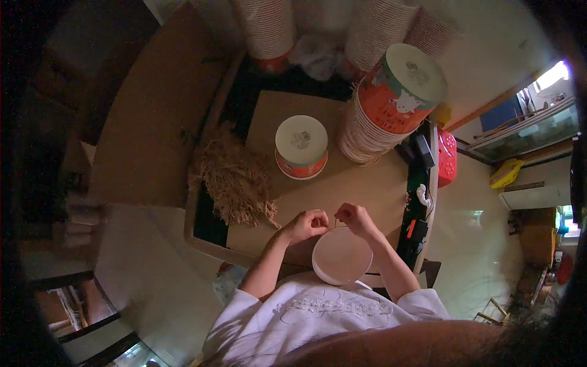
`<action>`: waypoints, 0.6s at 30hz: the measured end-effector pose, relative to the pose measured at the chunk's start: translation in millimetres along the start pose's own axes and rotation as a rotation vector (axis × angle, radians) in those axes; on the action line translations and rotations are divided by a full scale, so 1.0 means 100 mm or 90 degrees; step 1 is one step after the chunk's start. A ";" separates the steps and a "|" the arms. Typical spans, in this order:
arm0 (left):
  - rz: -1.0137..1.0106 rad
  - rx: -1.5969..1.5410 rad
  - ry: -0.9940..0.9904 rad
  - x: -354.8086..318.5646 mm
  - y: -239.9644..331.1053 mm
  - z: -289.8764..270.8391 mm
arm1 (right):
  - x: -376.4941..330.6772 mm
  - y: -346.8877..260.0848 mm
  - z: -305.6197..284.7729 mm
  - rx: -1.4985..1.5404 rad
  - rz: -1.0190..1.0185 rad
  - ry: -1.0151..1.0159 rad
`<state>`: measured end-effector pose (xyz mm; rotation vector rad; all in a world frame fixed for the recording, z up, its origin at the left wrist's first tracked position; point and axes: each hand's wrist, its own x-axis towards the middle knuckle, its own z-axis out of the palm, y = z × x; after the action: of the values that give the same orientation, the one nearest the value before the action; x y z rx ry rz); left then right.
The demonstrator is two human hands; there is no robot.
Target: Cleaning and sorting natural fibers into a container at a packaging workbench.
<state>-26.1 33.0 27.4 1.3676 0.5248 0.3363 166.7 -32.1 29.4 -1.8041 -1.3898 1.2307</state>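
Note:
A paper tub [342, 258] with a pale inside rests against my shirt at the table's near edge, its mouth facing up. Over its far rim, my left hand [307, 225] is closed in a pinch; whatever sits between its fingers is too small to make out. Beside it my right hand [356, 219] pinches a thin cord [335, 224], which shows as a fine line by the fingertips. To the left lies a loose heap of brown cords [235, 177]. An orange and green tub [301, 147] stands upside down beyond my hands.
A leaning stack of tubs [391, 104] rises at the back right. More tall stacks [266, 30] stand along the wall, with a crumpled clear bag [318, 57] between them. Cardboard [342, 189] covers the tabletop. A red plastic container [447, 157] and black items [422, 151] line the right edge.

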 end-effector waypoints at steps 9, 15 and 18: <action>-0.017 0.087 0.090 0.16 -0.14 0.05 | 0.08 -0.01 0.00 -0.067 -0.042 -0.024; 0.067 -0.191 -0.008 0.14 -0.50 0.02 | 0.12 0.06 0.03 0.000 -0.011 -0.014; 0.108 -0.099 0.087 0.15 -0.53 0.07 | 0.12 0.09 0.05 0.012 -0.029 0.003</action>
<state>-13.1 25.2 -25.7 1.2464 0.4860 0.5997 166.5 -24.3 15.7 -1.7528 -1.4047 1.2110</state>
